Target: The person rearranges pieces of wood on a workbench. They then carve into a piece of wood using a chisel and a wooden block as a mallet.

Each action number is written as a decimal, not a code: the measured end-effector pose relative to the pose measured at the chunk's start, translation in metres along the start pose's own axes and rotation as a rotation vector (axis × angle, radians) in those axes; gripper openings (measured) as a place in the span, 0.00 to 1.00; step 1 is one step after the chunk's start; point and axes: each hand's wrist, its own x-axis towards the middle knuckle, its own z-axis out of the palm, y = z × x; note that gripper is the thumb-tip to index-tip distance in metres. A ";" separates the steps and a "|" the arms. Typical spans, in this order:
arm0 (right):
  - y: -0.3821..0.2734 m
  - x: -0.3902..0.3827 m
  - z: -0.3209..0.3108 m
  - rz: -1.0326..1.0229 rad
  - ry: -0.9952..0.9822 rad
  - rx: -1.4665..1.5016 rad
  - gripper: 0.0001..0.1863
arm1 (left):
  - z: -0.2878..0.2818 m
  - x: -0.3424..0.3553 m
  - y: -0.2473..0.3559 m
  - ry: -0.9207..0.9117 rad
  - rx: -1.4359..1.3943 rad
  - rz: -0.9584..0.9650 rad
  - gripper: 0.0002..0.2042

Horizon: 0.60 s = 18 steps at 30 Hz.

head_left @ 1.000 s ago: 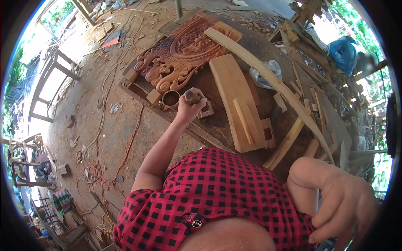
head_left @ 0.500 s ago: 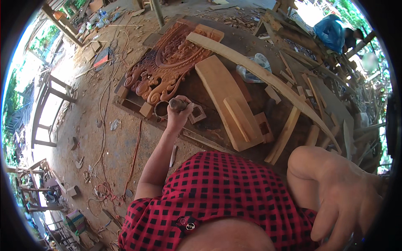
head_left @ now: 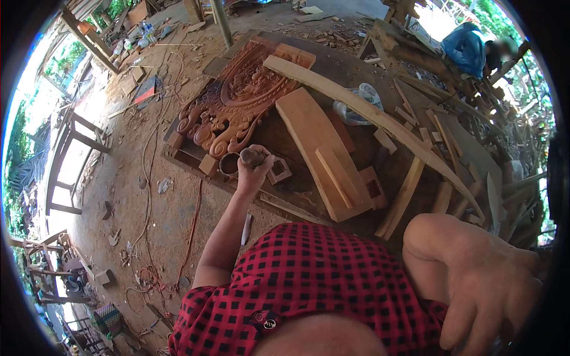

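My left hand [head_left: 257, 167] is closed round a brownish cylindrical object [head_left: 252, 156], seen end-on, just beside a cup-like container [head_left: 228, 164] on the workbench. A small pale wooden block with a square opening [head_left: 279, 171] lies to its right. Beyond them rests a carved reddish wooden panel [head_left: 228, 107], with a curved plank [head_left: 314, 142] and a long narrow board [head_left: 356, 101] alongside. My right hand [head_left: 481, 291] is raised close to the camera at lower right, its bent fingers apart, some tips hidden; I see nothing in them.
Offcuts [head_left: 430, 136] and a clear plastic bag [head_left: 356, 110] lie on the bench [head_left: 320, 59]. Cords and debris cover the floor [head_left: 154, 196]. A wooden frame [head_left: 74, 142] stands at left, a post [head_left: 224, 24] behind, and a blue bag [head_left: 462, 50] at back right, beside a blurred shape.
The view has shifted, so the bench and my left hand sit further left than a second ago. My left grip is unchanged. My right hand has turned slightly, its fingers pointing more downward.
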 end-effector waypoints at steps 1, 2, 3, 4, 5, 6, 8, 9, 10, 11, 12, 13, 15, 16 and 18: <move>-0.002 -0.002 0.001 -0.010 0.009 0.001 0.07 | 0.000 0.000 -0.002 0.003 0.005 -0.007 0.04; -0.002 -0.004 0.000 -0.020 0.018 0.001 0.08 | 0.000 0.000 -0.003 0.006 0.011 -0.015 0.04; 0.001 -0.001 -0.002 -0.031 0.030 0.003 0.08 | 0.001 0.000 -0.002 0.005 0.012 -0.014 0.04; 0.004 0.000 -0.002 -0.042 0.043 0.005 0.09 | 0.002 0.001 -0.002 -0.002 -0.001 -0.015 0.04; 0.007 0.002 -0.003 -0.053 0.056 0.007 0.09 | 0.003 0.001 -0.002 -0.009 -0.015 -0.016 0.04; 0.005 -0.001 -0.005 -0.062 0.068 0.010 0.09 | 0.003 0.001 -0.001 -0.009 -0.015 -0.017 0.04; 0.007 -0.003 -0.003 -0.082 0.095 0.014 0.10 | 0.004 0.000 0.002 -0.008 -0.015 -0.008 0.04; 0.008 -0.006 0.000 -0.092 0.108 0.015 0.10 | 0.004 0.000 0.002 -0.011 -0.015 -0.008 0.04; 0.012 -0.005 0.002 -0.102 0.122 0.015 0.11 | 0.004 0.000 0.002 -0.008 -0.007 -0.016 0.03; 0.009 -0.008 -0.001 -0.113 0.136 0.016 0.11 | 0.004 0.000 0.002 -0.005 0.001 -0.024 0.03; 0.012 -0.005 -0.002 -0.123 0.149 0.015 0.11 | 0.005 0.000 0.003 -0.009 0.000 -0.023 0.03; 0.012 -0.006 -0.003 -0.133 0.162 0.015 0.12 | 0.005 0.001 0.004 -0.012 0.020 -0.020 0.03; -0.002 -0.023 -0.002 -0.149 0.186 0.025 0.13 | 0.004 0.000 0.004 -0.009 0.043 -0.020 0.03; 0.005 -0.006 0.000 -0.160 0.198 0.036 0.13 | 0.003 0.000 0.003 -0.005 0.049 -0.011 0.03; 0.038 0.007 -0.005 -0.177 0.220 0.046 0.14 | 0.004 0.001 0.004 0.001 0.050 0.000 0.04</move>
